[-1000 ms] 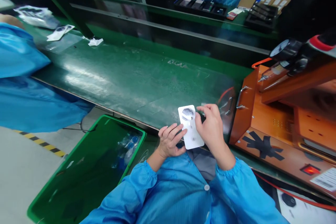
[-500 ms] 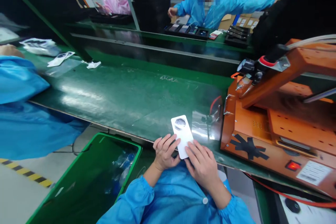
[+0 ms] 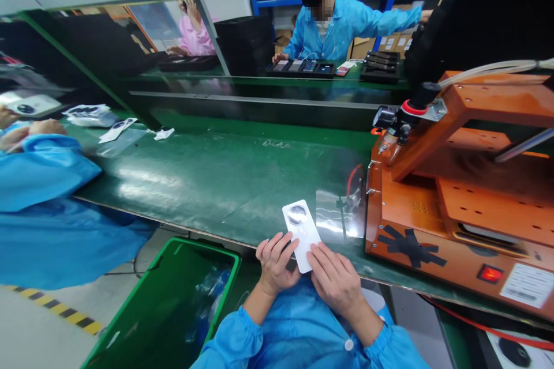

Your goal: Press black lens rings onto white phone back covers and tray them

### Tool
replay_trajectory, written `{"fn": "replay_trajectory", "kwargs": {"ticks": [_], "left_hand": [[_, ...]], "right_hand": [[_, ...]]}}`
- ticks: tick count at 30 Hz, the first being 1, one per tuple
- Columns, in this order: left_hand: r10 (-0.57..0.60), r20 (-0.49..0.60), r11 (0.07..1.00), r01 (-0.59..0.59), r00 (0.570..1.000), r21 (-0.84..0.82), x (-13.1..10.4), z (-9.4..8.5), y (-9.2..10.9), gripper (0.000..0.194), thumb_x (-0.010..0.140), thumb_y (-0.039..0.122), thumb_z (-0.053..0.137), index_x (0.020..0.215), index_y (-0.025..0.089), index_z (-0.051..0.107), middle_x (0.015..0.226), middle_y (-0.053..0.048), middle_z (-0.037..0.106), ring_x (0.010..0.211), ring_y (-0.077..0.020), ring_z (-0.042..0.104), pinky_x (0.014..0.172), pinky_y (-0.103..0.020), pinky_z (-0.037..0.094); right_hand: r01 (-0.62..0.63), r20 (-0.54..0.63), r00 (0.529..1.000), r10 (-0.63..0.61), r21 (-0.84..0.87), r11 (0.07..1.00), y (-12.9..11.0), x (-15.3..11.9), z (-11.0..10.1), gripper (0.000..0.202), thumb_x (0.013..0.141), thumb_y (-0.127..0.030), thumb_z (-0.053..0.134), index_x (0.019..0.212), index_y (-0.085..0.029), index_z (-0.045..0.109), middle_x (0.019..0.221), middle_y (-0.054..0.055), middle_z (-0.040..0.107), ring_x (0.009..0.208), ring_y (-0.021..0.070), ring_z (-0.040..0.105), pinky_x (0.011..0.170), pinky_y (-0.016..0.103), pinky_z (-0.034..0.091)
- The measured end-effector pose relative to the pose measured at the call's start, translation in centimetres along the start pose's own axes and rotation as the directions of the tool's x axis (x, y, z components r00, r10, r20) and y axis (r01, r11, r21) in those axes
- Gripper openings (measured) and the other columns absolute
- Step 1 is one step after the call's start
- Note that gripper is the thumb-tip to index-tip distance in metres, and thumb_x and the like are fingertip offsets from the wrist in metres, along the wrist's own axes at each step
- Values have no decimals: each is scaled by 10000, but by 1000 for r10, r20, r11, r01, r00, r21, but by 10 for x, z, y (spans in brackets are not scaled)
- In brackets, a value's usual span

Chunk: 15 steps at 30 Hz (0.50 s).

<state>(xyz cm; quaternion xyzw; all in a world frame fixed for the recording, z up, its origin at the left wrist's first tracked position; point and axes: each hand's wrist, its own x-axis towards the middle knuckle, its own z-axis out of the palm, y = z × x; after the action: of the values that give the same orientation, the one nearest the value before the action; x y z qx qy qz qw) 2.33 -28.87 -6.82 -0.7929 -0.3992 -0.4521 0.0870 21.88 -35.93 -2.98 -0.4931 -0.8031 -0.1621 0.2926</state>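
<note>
A white smartphone point(image 3: 304, 237), its back with a large round camera ring facing up, lies slanted at the front edge of the green workbench. My left hand point(image 3: 277, 262) grips its lower left side, fingers on the edge and thumb below. On the lower right, my right hand point(image 3: 335, 277) holds it with fingertips resting on the back. Whether the phone touches the bench under my hands I cannot tell. Just beyond it, a clear plastic sheet point(image 3: 340, 213) lies on the bench.
An orange press machine point(image 3: 407, 202) with a lit red switch stands at right. Below left is a green bin point(image 3: 160, 300) holding clear plastic scraps. A co-worker's blue sleeve point(image 3: 56, 167) reaches in from the left, near white packets point(image 3: 90, 115). Across the bench point(image 3: 208, 179) another person works behind phone trays point(image 3: 300, 68).
My view has tilted up, so the scene sits lower and an overhead beam shows. Both hands still hold the phone in nearly the same pose. The person opposite has lowered a hand to the tray.
</note>
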Motion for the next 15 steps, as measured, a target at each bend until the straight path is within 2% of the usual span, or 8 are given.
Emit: {"fn": "replay_trajectory", "kwargs": {"ticks": [5, 6, 8, 9, 11, 12, 13, 15], "left_hand": [[3, 61, 995, 4, 998, -101, -7, -7, -4, 547, 919, 355, 495, 1444, 205, 538, 1390, -158, 655, 1283, -318, 598, 1108, -512, 342], [-32, 69, 988, 41, 997, -148, -8, -9, -2, 572, 931, 358, 474, 1478, 192, 499, 1450, -175, 607, 1313, -331, 576, 1109, -527, 351], [-202, 67, 933, 213, 977, -291, -6, -16, 6, 592, 949, 383, 455, 1507, 183, 463, 1513, -185, 541, 1344, -348, 546, 1108, -540, 377], [-325, 66, 864, 325, 943, -384, -2, -20, 10, 586, 952, 396, 463, 1500, 188, 469, 1507, -178, 542, 1336, -347, 549, 1101, -531, 400], [-556, 77, 662, 497, 828, -561, 13, -30, 19, 544, 935, 395, 534, 1440, 196, 525, 1413, -148, 608, 1269, -322, 597, 1066, -480, 461], [-627, 94, 567, 536, 773, -625, 24, -34, 23, 507, 915, 378, 588, 1389, 197, 564, 1338, -128, 648, 1210, -302, 632, 1037, -447, 490], [-658, 112, 504, 546, 744, -669, 37, -39, 27, 460, 891, 355, 644, 1321, 197, 606, 1259, -109, 681, 1140, -283, 664, 1005, -419, 515], [-615, 143, 476, 510, 776, -717, 70, -46, 39, 329, 863, 320, 712, 1165, 196, 674, 1108, -78, 714, 1012, -251, 691, 943, -386, 549]], "right_hand": [[-29, -24, 999, 31, 71, 997, -1, 3, -1, 350, 1014, -137, 531, 1338, -165, 663, 1372, 116, 693, 1300, 263, 633, 965, 384, 480], [-43, -7, 999, 44, 91, 995, -1, 4, -4, 369, 1018, -128, 498, 1348, -174, 658, 1366, 119, 695, 1302, 267, 632, 945, 387, 499], [-49, 30, 999, 45, 128, 991, 0, 8, -17, 405, 1027, -125, 435, 1372, -174, 642, 1349, 127, 702, 1304, 268, 630, 901, 385, 543], [-34, 29, 999, 31, 140, 990, 1, 9, -28, 403, 1032, -129, 421, 1364, -169, 646, 1331, 124, 711, 1299, 263, 634, 886, 379, 563], [23, -31, 999, -19, 131, 991, 5, 10, -58, 342, 1039, -153, 451, 1281, -164, 692, 1275, 101, 743, 1278, 246, 650, 878, 361, 592], [54, -81, 996, -46, 101, 993, 7, 8, -77, 290, 1035, -165, 489, 1208, -170, 722, 1239, 84, 760, 1266, 236, 659, 880, 346, 601], [75, -119, 991, -69, 55, 996, 9, 4, -97, 244, 1026, -171, 525, 1134, -181, 743, 1206, 68, 775, 1259, 227, 665, 887, 332, 608], [68, -133, 988, -75, -60, 996, 14, -11, -138, 207, 1014, -168, 555, 1048, -207, 756, 1158, 48, 791, 1246, 216, 676, 906, 318, 617]]}}
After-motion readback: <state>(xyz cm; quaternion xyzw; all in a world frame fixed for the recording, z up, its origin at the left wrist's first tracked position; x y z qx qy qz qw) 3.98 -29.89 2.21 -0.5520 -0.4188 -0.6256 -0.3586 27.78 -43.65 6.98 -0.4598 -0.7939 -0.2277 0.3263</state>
